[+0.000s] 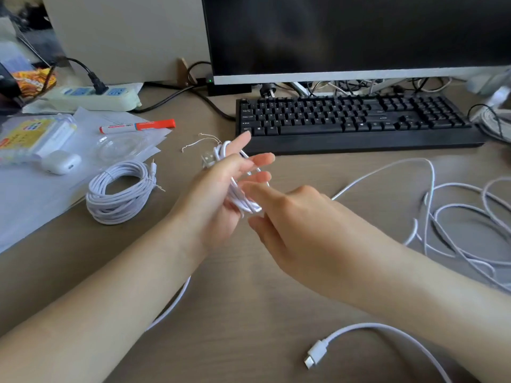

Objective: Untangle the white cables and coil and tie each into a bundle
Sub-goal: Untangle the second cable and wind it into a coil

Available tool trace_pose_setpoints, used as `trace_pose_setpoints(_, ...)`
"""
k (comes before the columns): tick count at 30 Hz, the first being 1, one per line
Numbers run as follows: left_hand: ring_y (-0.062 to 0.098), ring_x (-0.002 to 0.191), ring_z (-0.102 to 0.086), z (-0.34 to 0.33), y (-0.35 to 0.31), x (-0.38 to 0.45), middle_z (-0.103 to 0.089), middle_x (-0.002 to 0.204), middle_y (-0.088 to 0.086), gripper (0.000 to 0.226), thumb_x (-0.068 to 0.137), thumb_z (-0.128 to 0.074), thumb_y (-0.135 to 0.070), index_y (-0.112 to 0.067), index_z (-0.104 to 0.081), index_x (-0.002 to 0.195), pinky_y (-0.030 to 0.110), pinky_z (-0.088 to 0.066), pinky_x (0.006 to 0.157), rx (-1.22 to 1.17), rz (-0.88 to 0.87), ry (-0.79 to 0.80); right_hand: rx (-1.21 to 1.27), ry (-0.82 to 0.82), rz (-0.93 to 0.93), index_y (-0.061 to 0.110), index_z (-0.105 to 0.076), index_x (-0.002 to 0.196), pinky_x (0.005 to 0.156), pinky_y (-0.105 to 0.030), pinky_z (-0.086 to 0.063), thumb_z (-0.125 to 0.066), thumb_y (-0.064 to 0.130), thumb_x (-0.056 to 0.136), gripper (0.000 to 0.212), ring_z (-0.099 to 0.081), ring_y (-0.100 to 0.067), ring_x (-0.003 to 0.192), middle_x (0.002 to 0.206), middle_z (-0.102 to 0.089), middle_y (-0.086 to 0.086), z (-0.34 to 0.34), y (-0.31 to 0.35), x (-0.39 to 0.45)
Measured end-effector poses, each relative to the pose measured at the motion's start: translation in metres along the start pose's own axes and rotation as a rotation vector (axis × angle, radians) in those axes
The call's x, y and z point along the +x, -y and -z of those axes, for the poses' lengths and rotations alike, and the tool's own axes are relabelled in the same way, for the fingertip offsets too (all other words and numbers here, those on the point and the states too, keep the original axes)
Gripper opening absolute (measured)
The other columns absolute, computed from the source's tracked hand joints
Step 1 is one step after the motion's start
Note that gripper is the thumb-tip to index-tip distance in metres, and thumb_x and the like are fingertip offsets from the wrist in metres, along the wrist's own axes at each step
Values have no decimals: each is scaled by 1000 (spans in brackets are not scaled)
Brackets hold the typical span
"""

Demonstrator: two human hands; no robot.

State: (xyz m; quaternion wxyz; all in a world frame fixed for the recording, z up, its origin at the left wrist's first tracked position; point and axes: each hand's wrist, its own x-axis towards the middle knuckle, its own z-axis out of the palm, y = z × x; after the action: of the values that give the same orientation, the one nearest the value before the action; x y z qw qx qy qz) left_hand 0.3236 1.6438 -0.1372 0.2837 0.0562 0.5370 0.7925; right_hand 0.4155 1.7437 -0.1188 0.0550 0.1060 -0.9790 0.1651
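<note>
My left hand (221, 189) holds a small coil of white cable (243, 200) wound around its fingers, with a USB plug (207, 159) sticking out at the top left. My right hand (293, 217) is against the coil's right side, fingertips on the strands. A finished white bundle (120, 192) lies tied on the desk to the left. A loose tangle of white cable (453, 225) sprawls at the right. Another white cable end with a small plug (316, 353) lies at the front. Thin twist ties (203, 140) lie behind my left hand.
A black keyboard (356, 120) and monitor (359, 37) stand at the back. At left are a red marker (138, 125), papers, a white earbud case (61, 162), plastic packets and a power strip (96, 96). Bare desk (249, 299) lies beneath my forearms.
</note>
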Motion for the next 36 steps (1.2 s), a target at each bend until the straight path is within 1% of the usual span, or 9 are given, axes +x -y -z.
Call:
trace_pose_setpoints(5, 15, 73, -69, 3, 0, 3, -71, 99, 10, 48, 93, -34, 0, -21, -47, 134, 29, -59, 67, -184, -24, 19, 23, 93, -23, 23, -38, 127, 69, -33, -48, -41, 25, 97, 31, -52, -28, 71, 72, -42, 1, 17, -12, 2)
trace_pose_setpoints(8, 8, 56, -62, 5, -7, 2, -72, 90, 9, 49, 92, -36, 0, -17, -46, 136, 13, -46, 44, -246, -14, 38, 265, 330, -45, 24, -52, 92, 51, -14, -36, -46, 31, 96, 10, -47, -5, 49, 52, -51, 11, 32, -35, 13)
trace_pose_setpoints(10, 2, 40, -47, 8, -12, 2, -72, 87, 7, 56, 87, -36, 0, -18, -41, 140, 9, -31, 34, -262, -5, 121, 473, 553, -43, 19, -57, 79, 50, -13, -31, -46, 29, 97, 23, -38, -6, 46, 49, -46, 7, 34, -58, 18)
trace_pose_setpoints(17, 19, 50, -65, 13, -15, -9, -33, 141, 32, 68, 89, -46, -1, -27, -25, 148, 16, -39, 34, -253, 311, 985, 552, 909, -101, 19, -72, 81, 55, -19, -35, -74, 31, 77, 13, -43, -11, 58, 63, -52, -2, 33, -114, 25)
trace_pose_setpoints(21, 28, 63, -68, 15, -16, -9, -1, 152, 33, 75, 92, -43, -1, -39, -12, 148, 19, -49, 40, -187, 441, 1202, 567, 843, -156, 22, -74, 76, 54, -13, -35, -80, 52, 58, 35, -41, -7, 56, 60, -53, 5, 40, -137, 23)
trace_pose_setpoints(28, 36, 105, -63, 19, -16, -8, -14, 158, 6, 75, 96, -39, -2, -54, -9, 141, 24, -58, 54, -48, 653, 1225, 535, 697, -333, 11, -73, 77, 68, -24, -55, -79, 53, 54, 48, -59, -18, 65, 77, -59, -21, 47, -152, 23)
trace_pose_setpoints(30, 36, 102, -65, 18, -7, -4, -32, 152, 7, 72, 94, -36, -5, -58, -19, 139, 25, -57, 53, 109, 721, 1021, 473, 607, -385, 8, -71, 75, 73, -32, -57, -81, 53, 54, 51, -59, -19, 62, 71, -60, -22, 48, -149, 25)
trace_pose_setpoints(33, 39, 111, -60, 38, 19, -8, -52, 134, 0, 71, 80, -69, -51, -62, -25, 135, 35, -56, 71, 497, 530, 851, 467, 327, -474, 4, -64, 66, 56, -28, -50, -79, 41, 59, 41, -45, -17, 46, 48, -46, -8, 41, -131, 33)
trace_pose_setpoints(36, 34, 101, -66, 28, 19, -9, -59, 127, 0, 51, 91, -58, -35, -48, -36, 135, 22, -52, 48, 455, 371, 836, 545, 38, -446, 9, -58, 60, 49, -27, -39, -74, 32, 77, 33, -36, -15, 39, 38, -39, 5, 32, -105, 40)
